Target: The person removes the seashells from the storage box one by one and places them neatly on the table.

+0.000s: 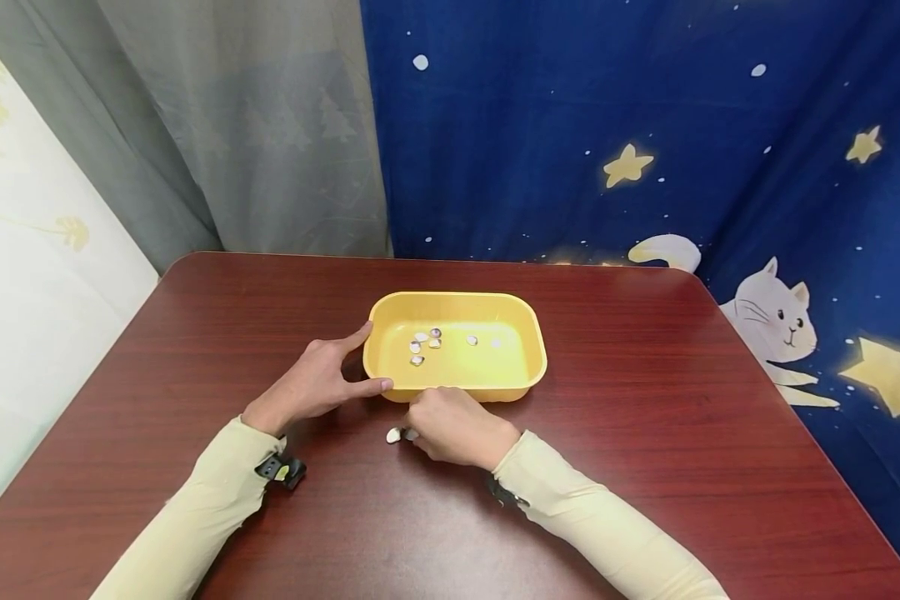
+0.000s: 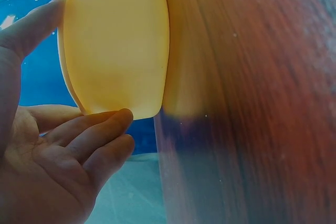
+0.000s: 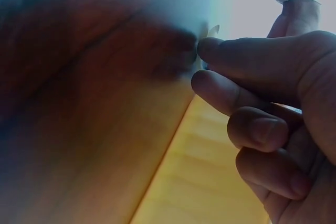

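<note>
A yellow plastic tub (image 1: 457, 393) stands on the table, with several small shiny pale pieces (image 1: 417, 361) on its bottom, like pebbles or flat gems; their exact kind is unclear. My left hand (image 1: 317, 377) touches the tub's left end, its thumb at the near rim and fairly straight fingers against the end wall, as the left wrist view shows. My right hand (image 1: 457, 429) is just in front of the tub's near wall. Thumb and index finger pinch a small pale piece (image 1: 411, 434), mostly hidden. Beside it on the table lies another whitish piece (image 1: 393, 435).
The dark red-brown table (image 1: 645, 433) extends to both sides of the tub. Behind it hang a grey curtain (image 1: 285, 150) and a blue curtain (image 1: 525, 133) with stars and a cat. A pale patterned surface (image 1: 37, 275) borders the left.
</note>
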The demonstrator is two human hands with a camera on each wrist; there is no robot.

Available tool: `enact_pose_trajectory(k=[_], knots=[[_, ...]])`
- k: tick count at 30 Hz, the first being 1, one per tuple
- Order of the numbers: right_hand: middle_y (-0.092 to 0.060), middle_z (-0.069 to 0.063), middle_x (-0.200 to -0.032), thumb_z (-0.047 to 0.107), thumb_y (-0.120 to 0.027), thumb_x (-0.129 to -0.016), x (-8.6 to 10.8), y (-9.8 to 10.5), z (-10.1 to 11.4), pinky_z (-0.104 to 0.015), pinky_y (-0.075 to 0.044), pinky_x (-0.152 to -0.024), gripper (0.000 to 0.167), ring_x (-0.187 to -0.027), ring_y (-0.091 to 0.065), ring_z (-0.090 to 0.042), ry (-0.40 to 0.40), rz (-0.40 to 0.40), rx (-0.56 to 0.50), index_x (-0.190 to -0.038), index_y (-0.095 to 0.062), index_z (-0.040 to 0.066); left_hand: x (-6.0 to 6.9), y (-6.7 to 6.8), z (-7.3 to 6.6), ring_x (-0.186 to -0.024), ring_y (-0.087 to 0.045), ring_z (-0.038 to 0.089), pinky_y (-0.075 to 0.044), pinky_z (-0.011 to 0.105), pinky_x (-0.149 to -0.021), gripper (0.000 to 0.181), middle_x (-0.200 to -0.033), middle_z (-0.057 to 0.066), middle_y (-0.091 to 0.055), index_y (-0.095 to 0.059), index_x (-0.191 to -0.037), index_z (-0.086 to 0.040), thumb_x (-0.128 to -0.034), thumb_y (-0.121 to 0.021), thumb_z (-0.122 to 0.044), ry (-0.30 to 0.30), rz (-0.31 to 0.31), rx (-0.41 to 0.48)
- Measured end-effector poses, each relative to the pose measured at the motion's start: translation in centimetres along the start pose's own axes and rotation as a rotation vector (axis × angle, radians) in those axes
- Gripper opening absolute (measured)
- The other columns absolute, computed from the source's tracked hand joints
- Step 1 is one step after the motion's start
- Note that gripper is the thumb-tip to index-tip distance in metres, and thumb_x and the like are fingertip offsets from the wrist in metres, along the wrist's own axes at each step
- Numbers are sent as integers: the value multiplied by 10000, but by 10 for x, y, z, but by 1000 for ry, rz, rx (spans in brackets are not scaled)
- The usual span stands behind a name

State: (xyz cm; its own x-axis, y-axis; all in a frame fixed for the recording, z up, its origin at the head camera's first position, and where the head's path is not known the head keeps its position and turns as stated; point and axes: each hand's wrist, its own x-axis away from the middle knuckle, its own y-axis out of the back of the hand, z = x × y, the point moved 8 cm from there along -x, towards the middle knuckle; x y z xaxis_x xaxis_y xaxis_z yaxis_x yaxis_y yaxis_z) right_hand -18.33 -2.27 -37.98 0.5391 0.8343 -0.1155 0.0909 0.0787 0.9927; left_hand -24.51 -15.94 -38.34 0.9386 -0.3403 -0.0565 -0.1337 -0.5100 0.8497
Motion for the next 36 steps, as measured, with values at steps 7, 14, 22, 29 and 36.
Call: enact_pose_trajectory(k=[7, 14, 22, 29, 36], knots=[[-711, 101, -747, 224, -759, -886, 3, 10, -3, -276, -536, -627, 54, -665, -617, -62, 7, 30, -67, -859, -806, 216, 0, 0, 1, -1003, -585, 240, -460, 369, -831, 1073, -1450, 194, -569, -305, -1579, -84, -802, -685, -718, 22, 2, -26], [-722, 57, -785, 189, -774, -866, 6, 31, -14, -272, -556, -711, 56, -743, -663, -99, 6, 9, -101, -907, -802, 162, -1, 0, 0, -1001, -592, 239, -466, 368, -830, 1063, -1451, 203, -566, -314, -1576, -78, -805, -693, -705, 18, -1, -32], [-726, 42, -776, 164, -801, -843, 7, 51, -37, -277, -557, -734, 100, -731, -646, -84, -41, -36, -180, -936, -805, 128, -2, 2, 1, -1025, -585, 243, -462, 376, -848, 1080, -1434, 199, -583, -308, -1577, -75, -797, -693, -716, 27, 4, -24], [-739, 59, -799, 130, -798, -834, 5, 64, -57, -281, -556, -748, 102, -753, -682, -118, -63, -90, -198, -936, -792, 131, -1, 2, 1, -1083, -603, 247, -489, 401, -898, 1068, -1480, 191, -540, -306, -1576, -75, -806, -689, -708, 23, 8, -22], [-728, 28, -815, 119, -803, -822, 3, 52, -95, -287, -530, -744, 161, -786, -645, -152, -185, -76, -197, -982, -788, 104, -1, 0, 1, -1204, -598, 262, -501, 457, -992, 1061, -1515, 174, -506, -289, -1583, -83, -814, -696, -689, 32, 22, -10]])
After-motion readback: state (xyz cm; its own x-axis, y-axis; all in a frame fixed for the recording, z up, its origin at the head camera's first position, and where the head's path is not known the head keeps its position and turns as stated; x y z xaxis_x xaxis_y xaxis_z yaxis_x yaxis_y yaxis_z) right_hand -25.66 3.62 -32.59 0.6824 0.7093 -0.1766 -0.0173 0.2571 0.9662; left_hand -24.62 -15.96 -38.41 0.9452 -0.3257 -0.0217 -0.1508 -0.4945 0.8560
